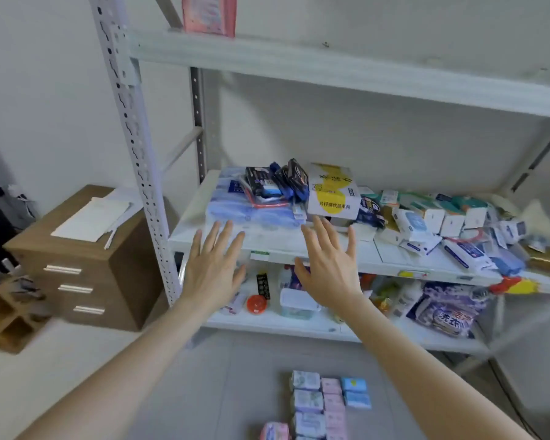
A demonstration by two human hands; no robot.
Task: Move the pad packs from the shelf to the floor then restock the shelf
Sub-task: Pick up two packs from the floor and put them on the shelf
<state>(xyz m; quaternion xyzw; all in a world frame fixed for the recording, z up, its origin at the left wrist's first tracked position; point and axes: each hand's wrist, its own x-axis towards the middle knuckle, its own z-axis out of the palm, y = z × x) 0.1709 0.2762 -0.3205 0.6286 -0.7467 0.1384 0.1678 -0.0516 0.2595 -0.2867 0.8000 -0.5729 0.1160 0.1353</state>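
The pad packs [326,404] lie on the grey floor [204,376] below the shelving, at the bottom edge of the view. They are small soft-wrapped packets laid side by side in neat columns: pale floral ones on the left, pink ones in the middle, two light blue ones on the right. One more pink pack [275,430] sits apart to the left of the rows.

Both hands are empty and flat, with the fingers straight and spread. The left hand [213,268] and the right hand [329,265] are held palm-down in front of the front edge of the middle shelf [283,242]; whether they touch it cannot be told.

The shelving is a white metal rack with a perforated upright [134,128], set against a white wall. To its left stands a wooden drawer cabinet [77,268] with three metal handles and loose papers [92,215] on top.

The middle shelf carries a blue-wrapped bundle [232,204] with black packets [277,182] on it, a white and yellow carton [332,193] just beside them, and a tumbled heap of small boxes [442,219] further right. The lower shelf [299,327] holds an orange lid [256,303], a clear lidded tub [299,303] and a purple-and-white bag [448,312]. A pink package [208,14] stands on the top shelf [331,69].
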